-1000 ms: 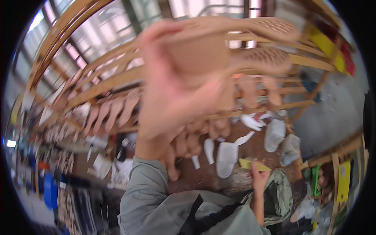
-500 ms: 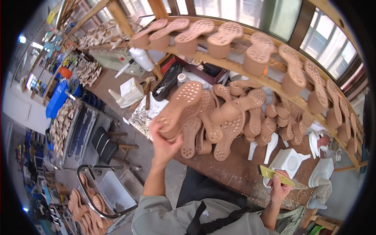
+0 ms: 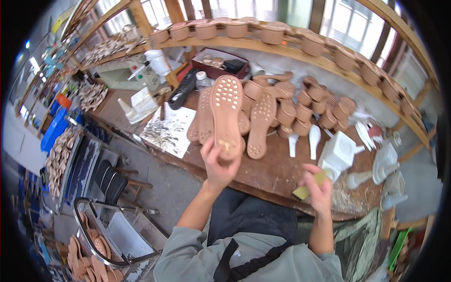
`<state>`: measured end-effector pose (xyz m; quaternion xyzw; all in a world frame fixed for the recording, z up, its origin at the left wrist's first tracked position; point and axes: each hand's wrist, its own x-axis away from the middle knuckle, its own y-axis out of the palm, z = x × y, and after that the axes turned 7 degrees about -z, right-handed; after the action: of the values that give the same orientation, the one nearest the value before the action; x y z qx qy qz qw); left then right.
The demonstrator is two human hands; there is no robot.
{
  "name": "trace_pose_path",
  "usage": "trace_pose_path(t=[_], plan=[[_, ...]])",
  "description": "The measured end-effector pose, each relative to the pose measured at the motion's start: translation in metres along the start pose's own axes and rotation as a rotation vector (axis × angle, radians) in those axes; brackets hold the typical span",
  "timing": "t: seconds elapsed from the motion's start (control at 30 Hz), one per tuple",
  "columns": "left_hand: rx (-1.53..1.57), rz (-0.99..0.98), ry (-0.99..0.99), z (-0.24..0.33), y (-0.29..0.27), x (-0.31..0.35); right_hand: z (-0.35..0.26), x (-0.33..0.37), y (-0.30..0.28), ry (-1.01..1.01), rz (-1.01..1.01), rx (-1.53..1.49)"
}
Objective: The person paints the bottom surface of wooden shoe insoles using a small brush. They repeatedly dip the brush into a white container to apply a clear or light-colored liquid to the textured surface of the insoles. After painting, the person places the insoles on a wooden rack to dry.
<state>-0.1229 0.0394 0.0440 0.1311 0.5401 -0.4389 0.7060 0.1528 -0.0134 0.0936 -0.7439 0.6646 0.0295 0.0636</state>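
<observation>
My left hand (image 3: 220, 165) is closed around the heel end of a brown shoe sole (image 3: 227, 110), raised over the bench. Its underside shows, dotted with holes, and a pale yellowish patch marks the heel. In my right hand (image 3: 321, 189) is a flat yellow-green tool (image 3: 303, 192), pinched between thumb and fingers; its exact kind is blurred. Behind the held sole, more brown soles lie on the bench, one of them (image 3: 261, 124) just to its right. A white plastic container (image 3: 337, 151) stands close beyond my right hand.
A wooden shelf (image 3: 300, 50) carrying a row of heeled soles curves along the back. On the brown bench (image 3: 263, 181) lie a stained white sheet (image 3: 165, 131), a hammer (image 3: 162, 104), a black sole (image 3: 183, 89) and a dark red box (image 3: 223, 61). A stool (image 3: 112, 181) stands at left.
The held sole has swung upright and turned its underside toward me. My right hand has moved left and up, and the yellow-green tool has rotated. The view has shifted.
</observation>
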Motion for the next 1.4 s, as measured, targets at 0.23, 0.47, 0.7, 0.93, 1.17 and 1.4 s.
trace_pose_path(t=[0.23,0.47,0.7,0.93,1.17,1.4], plan=[[0.252,0.042,0.265,0.107,0.039,0.051,0.006,0.011,0.002,0.113,-0.700,-0.015],[1.215,-0.224,-0.588,0.116,0.030,0.034,0.011,0.034,-0.063,0.298,-0.704,0.070],[2.020,-0.861,-0.775,0.061,0.087,-0.005,0.042,0.031,-0.092,0.396,-0.980,-0.014],[1.655,-0.643,-0.784,0.068,0.093,0.003,0.073,0.041,-0.138,0.386,-0.285,-0.157],[0.781,-0.486,-0.423,0.091,0.122,0.067,0.092,0.037,-0.169,0.173,0.529,-0.142],[0.539,-0.697,-0.410,0.115,0.112,0.082,0.100,0.030,-0.155,0.123,0.447,0.281]])
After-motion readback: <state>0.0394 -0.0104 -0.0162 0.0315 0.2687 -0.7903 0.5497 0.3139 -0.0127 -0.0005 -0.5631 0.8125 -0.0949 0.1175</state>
